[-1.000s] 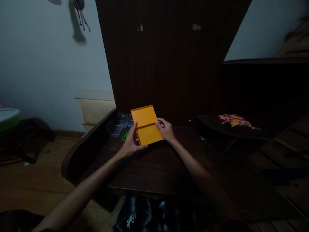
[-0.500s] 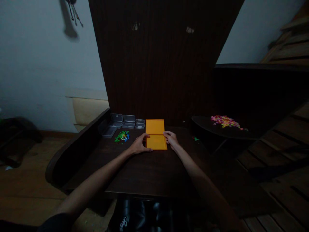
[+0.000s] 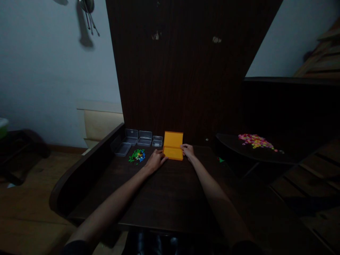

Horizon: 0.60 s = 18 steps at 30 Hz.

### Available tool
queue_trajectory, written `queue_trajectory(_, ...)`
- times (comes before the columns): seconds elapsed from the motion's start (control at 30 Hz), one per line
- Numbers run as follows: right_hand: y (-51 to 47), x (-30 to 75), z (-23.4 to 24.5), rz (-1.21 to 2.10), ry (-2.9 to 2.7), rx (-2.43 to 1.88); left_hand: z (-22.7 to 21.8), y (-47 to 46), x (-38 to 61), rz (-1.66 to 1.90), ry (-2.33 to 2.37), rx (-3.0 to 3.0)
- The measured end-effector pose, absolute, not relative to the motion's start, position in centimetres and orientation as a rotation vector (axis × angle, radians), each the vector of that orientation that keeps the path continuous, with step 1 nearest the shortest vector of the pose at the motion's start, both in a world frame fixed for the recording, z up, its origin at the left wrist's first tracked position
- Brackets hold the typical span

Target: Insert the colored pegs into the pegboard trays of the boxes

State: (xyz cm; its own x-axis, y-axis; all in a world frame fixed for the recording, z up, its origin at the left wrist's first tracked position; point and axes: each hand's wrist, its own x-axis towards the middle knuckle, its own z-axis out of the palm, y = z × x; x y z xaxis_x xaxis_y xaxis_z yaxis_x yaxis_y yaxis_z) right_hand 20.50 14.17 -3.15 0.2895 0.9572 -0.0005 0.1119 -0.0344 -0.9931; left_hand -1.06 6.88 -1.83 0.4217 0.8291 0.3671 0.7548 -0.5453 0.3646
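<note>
An orange hinged box (image 3: 173,145) stands open on the dark wooden desk (image 3: 170,198), its lid raised toward the back panel. My left hand (image 3: 155,161) rests at the box's left front corner with its fingers curled against it. My right hand (image 3: 188,150) holds the box's right edge. A small heap of green and blue pieces (image 3: 137,156) lies just left of my left hand.
Several clear plastic boxes (image 3: 140,138) sit in a row behind the heap. A tall dark panel (image 3: 186,71) rises behind the desk. A side shelf at the right carries a pile of pink and yellow pieces (image 3: 255,140). The desk has a raised left rim (image 3: 87,166).
The orange box came down from a tilted, lifted pose onto the desk and slid farther back. Its lid now stands more upright. Both hands stayed on its sides.
</note>
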Motion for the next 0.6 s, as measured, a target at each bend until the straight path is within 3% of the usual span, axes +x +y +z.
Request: queue_trajectory(0.6,16.0,20.5,-3.2,0.736,-1.176,-1.590,-1.8,8.2,1.1,0.679,1.723,2.637)
